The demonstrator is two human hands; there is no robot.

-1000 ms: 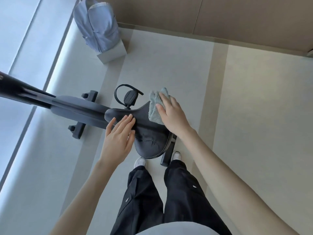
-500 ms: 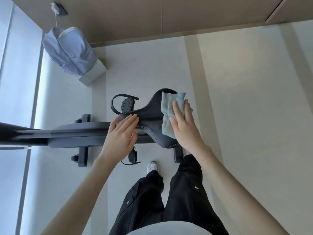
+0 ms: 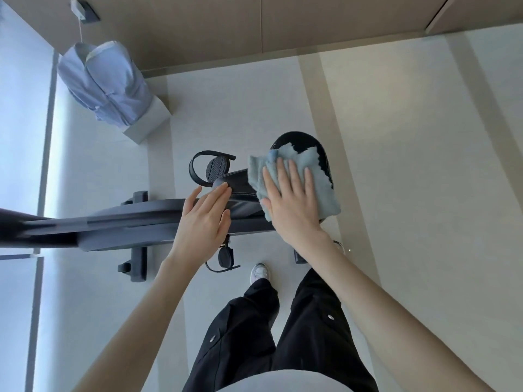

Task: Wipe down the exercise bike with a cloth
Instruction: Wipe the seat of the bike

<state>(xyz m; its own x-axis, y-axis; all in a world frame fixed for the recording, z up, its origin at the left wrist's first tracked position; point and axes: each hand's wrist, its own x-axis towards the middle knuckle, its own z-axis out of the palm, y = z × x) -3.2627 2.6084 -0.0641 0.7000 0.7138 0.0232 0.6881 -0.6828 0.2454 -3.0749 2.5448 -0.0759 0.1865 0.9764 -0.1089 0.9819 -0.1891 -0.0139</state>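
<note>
The saddle (image 3: 240, 182) of the exercise bike (image 3: 127, 219) lies directly under both hands. Its long axis runs from the narrow nose beneath the left hand (image 3: 203, 219) to the broad rear beyond the fingertips of the right hand (image 3: 294, 205).

The right hand lies flat with its fingers straight and spread, pressing the light blue cloth (image 3: 325, 193) onto the wide part of the saddle. It does not grip the cloth. The cloth spills out past the hand on both sides, and a dark crescent of the seat's rear shows bare just beyond it.

The left hand is also open, its straight fingers resting on the nose and apparently steadying it.

The frame stretches away to the left of the left hand, with a strapped pedal (image 3: 215, 166) just past its fingertips. The right hand is the nearer one to the uncovered rear edge, so a stroke along the saddle's length likely falls to it.
</note>
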